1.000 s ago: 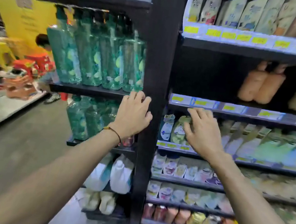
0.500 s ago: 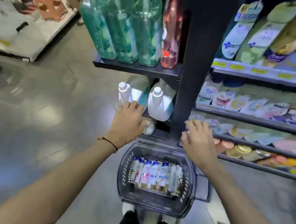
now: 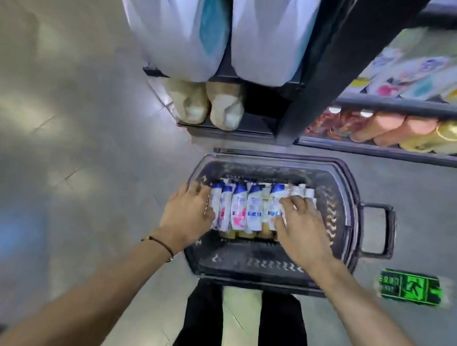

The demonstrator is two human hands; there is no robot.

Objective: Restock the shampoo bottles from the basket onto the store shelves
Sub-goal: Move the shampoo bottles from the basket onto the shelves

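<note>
- Neither hand has closed on anything yet: the left hand [image 3: 187, 214] lies with fingers loosely spread at the left end of the row of shampoo bottles [image 3: 248, 210], and the right hand [image 3: 300, 228] lies the same way at the right end, palm down, fingertips on the bottle tops. Motion blur hides whether any finger has hooked under a bottle, so actual contact at the left end I cannot confirm.
- The bottles lie side by side in one tight row in the middle of the basket [image 3: 343, 193], between the two hands. Each bottle's long axis runs away from the person toward the shelves, caps at the far end, so the row itself runs left to right.
- That is the relation that matters: the hands bracket the row across its width, each just beside the outermost bottle on its own side. Squeezing inward would probably gather several bottles at once; taking one bottle would mean wrapping around its narrow width.
- Both hands are about equally near; the right covers more of its end bottles.
- The basket sits on the floor [image 3: 82, 124] just in front of the person's feet, its handle [image 3: 376, 233] sticking out to the right.
- Beyond it rise the store shelves [image 3: 405, 104], already holding product; bottles must be lifted up and forward.
</note>
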